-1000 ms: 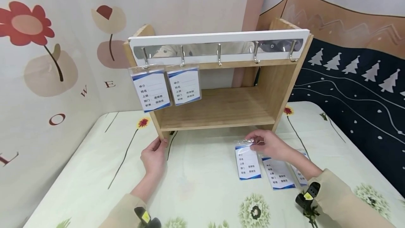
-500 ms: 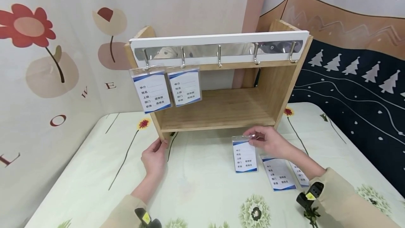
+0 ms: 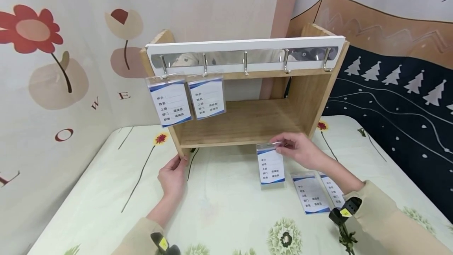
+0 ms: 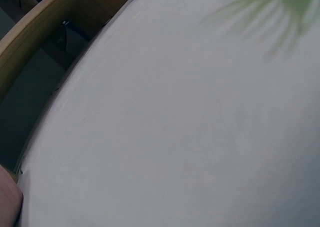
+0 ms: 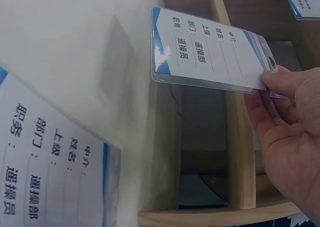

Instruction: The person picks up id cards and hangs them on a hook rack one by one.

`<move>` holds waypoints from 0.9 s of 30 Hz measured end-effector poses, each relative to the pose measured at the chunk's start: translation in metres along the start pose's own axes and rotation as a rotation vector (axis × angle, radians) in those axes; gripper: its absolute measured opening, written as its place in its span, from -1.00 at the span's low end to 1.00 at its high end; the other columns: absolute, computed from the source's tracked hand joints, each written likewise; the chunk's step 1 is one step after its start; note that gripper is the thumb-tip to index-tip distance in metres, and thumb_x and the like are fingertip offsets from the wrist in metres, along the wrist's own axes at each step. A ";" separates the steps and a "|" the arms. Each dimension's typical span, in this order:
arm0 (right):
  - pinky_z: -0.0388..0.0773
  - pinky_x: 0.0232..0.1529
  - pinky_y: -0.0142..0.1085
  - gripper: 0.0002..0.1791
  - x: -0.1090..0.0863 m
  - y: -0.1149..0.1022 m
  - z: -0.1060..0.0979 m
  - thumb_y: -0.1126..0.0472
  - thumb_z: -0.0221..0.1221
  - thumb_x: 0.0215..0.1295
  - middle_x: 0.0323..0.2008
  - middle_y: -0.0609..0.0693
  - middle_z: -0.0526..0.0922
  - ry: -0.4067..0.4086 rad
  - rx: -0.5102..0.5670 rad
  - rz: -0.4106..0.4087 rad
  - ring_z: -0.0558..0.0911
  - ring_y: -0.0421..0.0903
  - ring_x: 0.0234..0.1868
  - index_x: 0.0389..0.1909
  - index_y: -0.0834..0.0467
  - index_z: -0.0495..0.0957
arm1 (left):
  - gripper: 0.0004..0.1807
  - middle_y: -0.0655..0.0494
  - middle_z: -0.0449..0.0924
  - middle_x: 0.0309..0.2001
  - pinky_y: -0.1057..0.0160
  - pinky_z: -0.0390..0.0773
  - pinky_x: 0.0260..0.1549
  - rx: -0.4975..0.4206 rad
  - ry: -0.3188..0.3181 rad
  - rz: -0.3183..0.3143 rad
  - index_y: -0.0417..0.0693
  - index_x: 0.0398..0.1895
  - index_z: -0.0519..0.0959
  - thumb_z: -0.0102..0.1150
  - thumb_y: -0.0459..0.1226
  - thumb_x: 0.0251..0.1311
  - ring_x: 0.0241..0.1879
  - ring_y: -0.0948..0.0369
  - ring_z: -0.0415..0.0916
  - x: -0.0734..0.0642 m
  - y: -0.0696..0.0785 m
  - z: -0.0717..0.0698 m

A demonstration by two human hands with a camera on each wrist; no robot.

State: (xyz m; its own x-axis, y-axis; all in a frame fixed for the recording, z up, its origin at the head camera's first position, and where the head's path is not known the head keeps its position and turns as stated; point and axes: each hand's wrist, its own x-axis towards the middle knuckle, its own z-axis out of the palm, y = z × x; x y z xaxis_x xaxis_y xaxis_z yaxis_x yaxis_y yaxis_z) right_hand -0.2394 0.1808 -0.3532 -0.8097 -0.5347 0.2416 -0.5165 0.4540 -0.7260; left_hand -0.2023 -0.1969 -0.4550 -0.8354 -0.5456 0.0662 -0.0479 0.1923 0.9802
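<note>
The right hand [image 3: 301, 150] pinches a badge [image 3: 270, 166] by its top edge, thumb on the printed face and fingers behind, clamped on the clear sleeve near its slot. This badge is in the air in front of the shelf [image 3: 244, 123], right of the shelf's middle, with its top edge at about the height of the bottom board. Its face, white with blue corners and dark print, is turned outward, away from the shelf.

The left hand [image 3: 172, 176] grips the foot of the shelf's left side panel, thumb and fingers closed on the wood. The left wrist view is dim and catches only a sliver of the hand, so how firmly it holds is hard to say.

Across the shelf's upper front runs a white rail [image 3: 244, 43] with five metal hooks [image 3: 245, 63]. A second badge [image 3: 170, 103] hangs from the hook nearest the shelf's left end, and a third badge [image 3: 207, 97] hangs from the next one, close beside it.

Two more badges lie flat in front of the shelf's right end: a fourth badge [image 3: 311, 194] and, just beside it, a fifth badge [image 3: 332, 190] partly covered by the right arm. Beneath the shelf spreads a pale flowered cloth [image 3: 219, 215]; behind the shelf's right side is a dark sheet [image 3: 389, 101] with white trees.
</note>
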 end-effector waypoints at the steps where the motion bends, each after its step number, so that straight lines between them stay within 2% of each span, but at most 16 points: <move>1: 0.63 -0.06 -0.36 -0.70 0.001 -0.001 0.000 0.45 0.25 0.38 -0.01 0.08 0.72 0.004 -0.005 -0.001 0.62 -0.03 -0.12 0.10 0.26 0.65 | -0.58 -0.16 0.66 0.10 0.63 0.52 -0.21 0.001 -0.002 -0.001 -0.20 0.24 0.62 0.26 -0.21 0.40 0.11 0.02 0.64 0.000 0.000 0.000; 7: 0.64 -0.06 -0.35 -0.70 0.004 -0.006 -0.002 0.47 0.25 0.37 -0.02 0.08 0.72 0.021 -0.021 -0.006 0.63 -0.02 -0.12 0.09 0.26 0.65 | -0.56 -0.18 0.64 0.14 0.40 0.59 -0.05 0.000 -0.022 -0.016 -0.21 0.28 0.58 0.24 -0.21 0.42 0.14 0.01 0.62 -0.002 -0.001 -0.001; 9: 0.64 -0.05 -0.35 -0.69 0.005 -0.008 -0.004 0.47 0.25 0.37 -0.02 0.08 0.72 0.025 -0.025 -0.006 0.63 -0.02 -0.11 0.09 0.26 0.66 | -0.56 -0.18 0.63 0.14 0.38 0.59 -0.04 -0.003 -0.022 -0.016 -0.21 0.28 0.58 0.24 -0.22 0.41 0.14 0.00 0.62 -0.002 -0.001 -0.001; 18: 0.63 -0.10 -0.35 -0.69 0.011 -0.014 -0.009 0.46 0.26 0.37 -0.03 0.07 0.73 0.037 -0.068 -0.021 0.61 -0.02 -0.14 0.10 0.25 0.65 | -0.57 -0.17 0.65 0.12 0.61 0.54 -0.19 0.006 -0.009 -0.005 -0.21 0.26 0.59 0.24 -0.22 0.41 0.12 0.02 0.63 -0.002 0.000 -0.001; 27: 0.60 -0.13 -0.37 -0.70 0.013 -0.024 -0.013 0.46 0.24 0.39 -0.07 0.06 0.72 0.060 -0.066 -0.043 0.59 -0.02 -0.16 0.10 0.24 0.66 | -0.59 -0.16 0.66 0.10 0.61 0.54 -0.21 -0.003 -0.005 0.004 -0.20 0.25 0.60 0.24 -0.22 0.41 0.10 0.02 0.64 -0.001 0.000 0.000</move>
State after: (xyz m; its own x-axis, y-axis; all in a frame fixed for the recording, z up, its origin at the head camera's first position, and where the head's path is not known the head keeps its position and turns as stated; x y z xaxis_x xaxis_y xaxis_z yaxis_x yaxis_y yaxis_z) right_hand -0.2414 0.1718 -0.3242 -0.8004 -0.5124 0.3112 -0.5670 0.4786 -0.6704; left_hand -0.2017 -0.1962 -0.4553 -0.8386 -0.5404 0.0688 -0.0430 0.1916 0.9805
